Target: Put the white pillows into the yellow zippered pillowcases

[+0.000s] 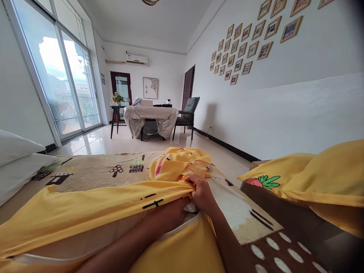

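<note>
A yellow cover [113, 201] with black marks stretches from the left edge to the middle, where its far part lies bunched up. My right hand [199, 191] is closed on the edge of this cover. My left hand [180, 208] reaches in under the cover's edge beside the right one, its fingers hidden by the fabric. Between and below my hands shows a bit of white material, with more yellow fabric [182, 250] nearest me. All of it rests on a patterned beige blanket [96, 172].
White pillows [17, 163] lie at the left edge. On the right, yellow fabric with a radish print [313, 178] lies over a brown surface. Farther off stand a covered table [150, 112], a black chair [189, 115] and a plant stand [115, 110]. Glass doors [68, 79] are at the left.
</note>
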`<state>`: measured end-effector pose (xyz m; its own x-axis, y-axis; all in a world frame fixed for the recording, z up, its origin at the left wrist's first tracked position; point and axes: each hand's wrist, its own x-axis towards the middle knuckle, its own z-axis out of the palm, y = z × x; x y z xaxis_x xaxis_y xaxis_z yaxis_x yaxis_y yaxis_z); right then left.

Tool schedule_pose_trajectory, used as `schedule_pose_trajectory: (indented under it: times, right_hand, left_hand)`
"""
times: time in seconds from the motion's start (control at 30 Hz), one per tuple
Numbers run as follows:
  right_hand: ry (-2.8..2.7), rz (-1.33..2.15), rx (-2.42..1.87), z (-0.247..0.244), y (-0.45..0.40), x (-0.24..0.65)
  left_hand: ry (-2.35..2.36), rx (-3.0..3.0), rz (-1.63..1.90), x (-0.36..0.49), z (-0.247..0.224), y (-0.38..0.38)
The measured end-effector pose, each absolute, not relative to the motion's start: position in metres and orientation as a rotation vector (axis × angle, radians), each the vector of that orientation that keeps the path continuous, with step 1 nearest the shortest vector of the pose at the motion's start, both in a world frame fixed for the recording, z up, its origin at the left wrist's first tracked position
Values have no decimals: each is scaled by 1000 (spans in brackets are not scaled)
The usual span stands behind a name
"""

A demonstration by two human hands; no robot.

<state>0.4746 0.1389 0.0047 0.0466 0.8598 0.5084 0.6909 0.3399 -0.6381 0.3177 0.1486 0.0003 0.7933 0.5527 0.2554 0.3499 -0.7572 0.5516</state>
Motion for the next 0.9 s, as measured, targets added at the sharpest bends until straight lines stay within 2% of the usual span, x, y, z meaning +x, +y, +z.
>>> schedule_pose_trajectory:
  times: [0.37, 0.9]
  right_hand:
    - [-1551, 328, -1451, -3, 147, 471]
    - [-1511, 509, -1406, -10, 154, 476]
  left_hand:
    - [803, 2726, 482, 318, 2, 146]
    - [728, 2603, 629, 311, 2, 150]
